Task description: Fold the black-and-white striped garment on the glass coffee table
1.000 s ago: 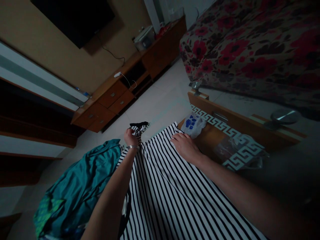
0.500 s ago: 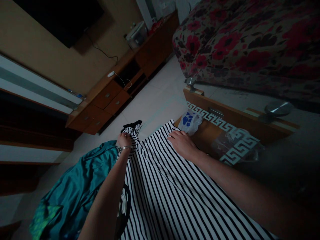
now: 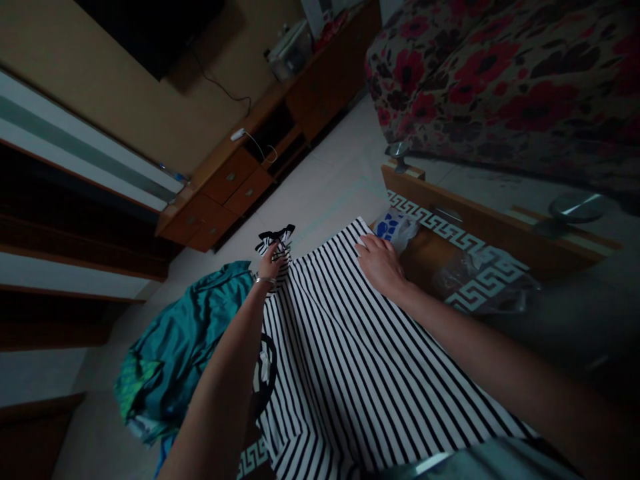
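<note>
Two cloths fill our view, below a red-flowered fabric cover [image 3: 500, 80] at top right and a low wooden cabinet [image 3: 230, 187] along the wall. A wooden bench [image 3: 450, 212] with white key-pattern trim stands to the right. A black-and-white striped knit garment [image 3: 350, 360] spreads across the middle, its far edge reaching the bench, and a crumpled teal cloth [image 3: 180, 353] lies beside it on the left. A clear plastic bag with blue print [image 3: 395, 227] sits just past the striped edge. We judge the knit soft, light and limp, best taken by a gathered bunch or along a hem. Our left hand [image 3: 270, 267] has its fingers closed on the garment's gathered end; our right hand [image 3: 381, 265] lies open, fingers flat on the cloth, gripping nothing. Since the earlier frame the view has swung, and a grey-green fabric edge [image 3: 480, 463] has entered at the bottom.
</note>
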The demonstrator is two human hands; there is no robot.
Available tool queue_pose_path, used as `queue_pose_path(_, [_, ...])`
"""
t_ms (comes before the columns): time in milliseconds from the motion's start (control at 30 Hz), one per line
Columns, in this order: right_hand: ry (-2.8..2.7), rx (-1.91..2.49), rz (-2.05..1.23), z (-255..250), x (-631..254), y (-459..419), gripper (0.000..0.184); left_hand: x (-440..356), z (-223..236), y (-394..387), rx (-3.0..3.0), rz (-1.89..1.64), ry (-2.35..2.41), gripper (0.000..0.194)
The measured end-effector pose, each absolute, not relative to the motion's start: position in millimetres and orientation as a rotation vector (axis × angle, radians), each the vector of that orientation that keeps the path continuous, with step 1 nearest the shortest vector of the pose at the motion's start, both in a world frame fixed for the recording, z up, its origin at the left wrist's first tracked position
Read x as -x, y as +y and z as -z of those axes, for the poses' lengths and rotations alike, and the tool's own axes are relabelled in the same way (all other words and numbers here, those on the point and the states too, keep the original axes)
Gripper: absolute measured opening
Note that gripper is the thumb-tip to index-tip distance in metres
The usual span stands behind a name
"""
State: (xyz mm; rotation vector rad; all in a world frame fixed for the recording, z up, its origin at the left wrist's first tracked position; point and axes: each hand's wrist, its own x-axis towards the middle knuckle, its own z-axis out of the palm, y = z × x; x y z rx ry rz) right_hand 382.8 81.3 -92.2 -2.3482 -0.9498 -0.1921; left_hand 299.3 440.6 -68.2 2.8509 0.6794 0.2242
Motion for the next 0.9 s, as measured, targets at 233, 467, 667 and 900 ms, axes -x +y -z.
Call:
queue_pose_path(233, [-0.993, 2.353, 0.197, 92.3, -389.3, 89.5, 0.033, -178.8, 52.9, 371.6, -2.969, -0.13, 0.661, 0.052])
queue_pose_path(467, [-1.204, 2.327, 0.161, 90.0, -417.4, 89.1, 0.034, -122.8, 72.7, 358.6, -3.103, 0.049, 0.912, 0.055])
queue_pose_path(667, [-1.096, 2.463, 0.08, 74.4, -421.3, 95.9, 0.034, -133.0, 61.7, 345.2, -3.1, -0.033, 1.027, 0.058])
queue_pose_path(900, [-1.329, 2.313, 0.246, 67.8, -357.5, 90.1, 0.032, -91.3, 55.1, 278.4, -3.071, -0.112, 1.08, 0.054])
